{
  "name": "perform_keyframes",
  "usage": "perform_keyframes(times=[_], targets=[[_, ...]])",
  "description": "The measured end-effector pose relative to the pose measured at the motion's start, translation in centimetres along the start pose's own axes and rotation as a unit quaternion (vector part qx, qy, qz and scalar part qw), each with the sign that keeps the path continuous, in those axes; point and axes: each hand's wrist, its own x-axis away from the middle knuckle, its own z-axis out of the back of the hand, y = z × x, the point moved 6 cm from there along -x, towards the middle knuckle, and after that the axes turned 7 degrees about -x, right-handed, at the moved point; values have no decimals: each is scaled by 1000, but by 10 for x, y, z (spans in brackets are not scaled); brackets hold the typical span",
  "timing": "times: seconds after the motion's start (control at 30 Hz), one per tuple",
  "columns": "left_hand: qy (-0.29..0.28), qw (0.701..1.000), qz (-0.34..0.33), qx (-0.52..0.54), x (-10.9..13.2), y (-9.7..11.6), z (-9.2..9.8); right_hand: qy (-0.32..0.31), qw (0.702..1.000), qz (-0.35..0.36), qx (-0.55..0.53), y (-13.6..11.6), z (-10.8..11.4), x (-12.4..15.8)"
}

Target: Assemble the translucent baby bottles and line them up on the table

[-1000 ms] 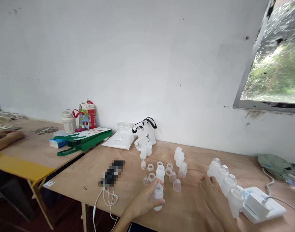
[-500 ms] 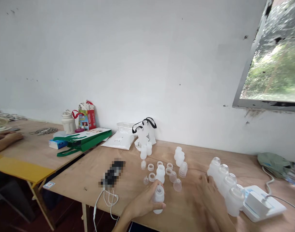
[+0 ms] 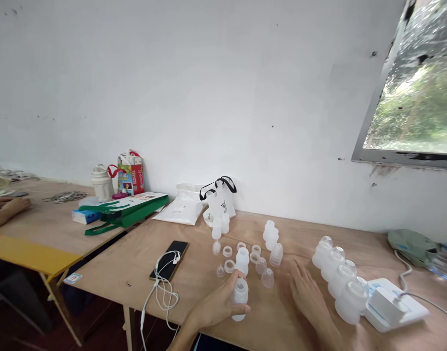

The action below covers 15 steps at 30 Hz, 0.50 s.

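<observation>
My left hand (image 3: pixel 223 301) is wrapped round a white baby bottle (image 3: pixel 240 292) that stands without a cap near the table's front. Just behind it is another uncapped bottle (image 3: pixel 242 261). Around them lie several white collar rings (image 3: pixel 229 266), a clear nipple (image 3: pixel 220 270) and clear dome caps (image 3: pixel 267 278). A stack of clear caps (image 3: pixel 276 254) stands farther right. My right hand (image 3: pixel 304 287) hovers over or rests on the wood right of the caps, fingers stretched and holding nothing. To its right is a row of capped bottles (image 3: pixel 351 300).
A phone (image 3: pixel 177 253) with white earphones (image 3: pixel 165 287) lies left. Behind are white packages (image 3: pixel 181 209), a white bag (image 3: pixel 221 204) and a green bag (image 3: pixel 130 214). A white device (image 3: pixel 395 304) with a cable sits right. Another person's hands (image 3: pixel 14 205) rest at the far-left table.
My right hand has moved left, away from the row of capped bottles towards the loose caps. My left hand keeps its hold on the bottle.
</observation>
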Motion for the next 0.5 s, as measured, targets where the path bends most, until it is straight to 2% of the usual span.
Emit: perform_keyframes(times=[0.1, 0.2, 0.27, 0.4, 0.5], targets=[[-1, 1000, -2, 1, 0, -1, 0, -51, 996, 72, -16, -18, -9, 3], [-4, 1000, 3, -2, 0, -2, 0, -76, 991, 113, -17, -26, -16, 7], [-8, 1000, 4, -1, 0, -2, -1, -62, 992, 106, -24, -23, -15, 6], [-4, 1000, 2, 4, -1, -4, -1, 9, 999, 39, -25, -9, -8, 1], [-3, 1000, -7, 1, -2, -3, -1, 20, 996, 58, -63, -9, -6, 1]])
